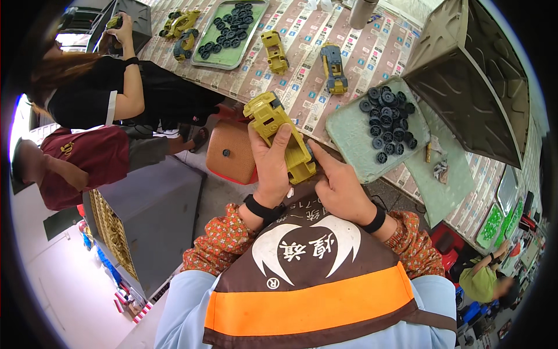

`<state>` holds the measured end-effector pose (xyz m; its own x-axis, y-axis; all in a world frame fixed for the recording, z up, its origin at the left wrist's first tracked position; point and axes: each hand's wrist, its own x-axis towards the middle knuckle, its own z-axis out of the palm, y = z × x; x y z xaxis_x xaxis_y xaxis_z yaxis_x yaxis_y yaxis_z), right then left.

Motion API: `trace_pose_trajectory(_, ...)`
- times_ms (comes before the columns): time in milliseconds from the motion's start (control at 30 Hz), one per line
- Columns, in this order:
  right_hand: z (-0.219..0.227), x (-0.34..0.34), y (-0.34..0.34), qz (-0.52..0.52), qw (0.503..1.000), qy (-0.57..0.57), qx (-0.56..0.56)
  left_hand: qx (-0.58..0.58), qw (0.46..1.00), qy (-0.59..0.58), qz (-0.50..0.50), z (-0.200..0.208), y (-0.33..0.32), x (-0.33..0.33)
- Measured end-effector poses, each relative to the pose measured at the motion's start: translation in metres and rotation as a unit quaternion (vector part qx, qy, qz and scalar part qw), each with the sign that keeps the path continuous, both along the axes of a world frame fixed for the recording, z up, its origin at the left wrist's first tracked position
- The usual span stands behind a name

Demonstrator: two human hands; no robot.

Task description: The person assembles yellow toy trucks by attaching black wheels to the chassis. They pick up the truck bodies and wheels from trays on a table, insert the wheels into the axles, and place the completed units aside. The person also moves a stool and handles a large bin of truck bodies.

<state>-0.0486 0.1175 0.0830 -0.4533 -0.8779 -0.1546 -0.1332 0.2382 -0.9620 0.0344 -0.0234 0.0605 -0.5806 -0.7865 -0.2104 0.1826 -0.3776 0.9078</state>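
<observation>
My left hand is closed round a yellow-green plastic toy truck, held tilted above my lap with its thumb over the side. Close against the truck's right edge is my right hand, fingers bent and index fingertip pressing by a dark toy wheel, mostly hidden. To the right, a pale green tray holds a pile of black toy wheels. Beyond my hands, another yellow toy truck and a grey-and-yellow toy truck lie on the table.
A second tray of wheels and more toy vehicles lie at the far left. Large brown bins stand at the right. A stool is left of my hands. Two people are at the left, one handling something; another sits far right.
</observation>
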Motion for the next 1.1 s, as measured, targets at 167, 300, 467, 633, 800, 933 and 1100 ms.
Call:
trace_pose_trajectory(167, 0.009, 0.0, -0.003, 0.015, 1.0, 0.002, 0.014, -0.03, 0.999, 0.013, -0.005, -0.002, -0.002, 0.001)
trace_pose_trajectory(300, 0.005, 0.005, -0.004, 0.018, 1.0, 0.007, -0.003, -0.017, 1.0, 0.013, -0.018, 0.002, -0.003, 0.002)
trace_pose_trajectory(467, 0.002, 0.006, -0.007, 0.015, 0.999, 0.034, 0.017, -0.015, 0.999, -0.008, -0.039, -0.004, -0.006, 0.002)
trace_pose_trajectory(633, -0.023, -0.027, 0.001, 0.045, 0.975, -0.21, 0.056, 0.069, 0.983, -0.075, -0.156, -0.015, -0.023, 0.003)
trace_pose_trajectory(800, -0.15, -0.092, 0.073, -0.159, 0.913, 0.255, 0.276, 0.118, 0.961, -0.074, -0.238, -0.012, -0.036, 0.007)
trace_pose_trajectory(933, -0.182, -0.091, 0.09, -0.163, 0.875, 0.368, 0.269, 0.141, 0.942, -0.096, -0.288, -0.017, -0.036, 0.013)
trace_pose_trajectory(1100, -0.201, -0.085, 0.088, -0.154, 0.886, 0.353, 0.258, 0.076, 0.935, -0.131, -0.32, -0.03, -0.037, 0.015)
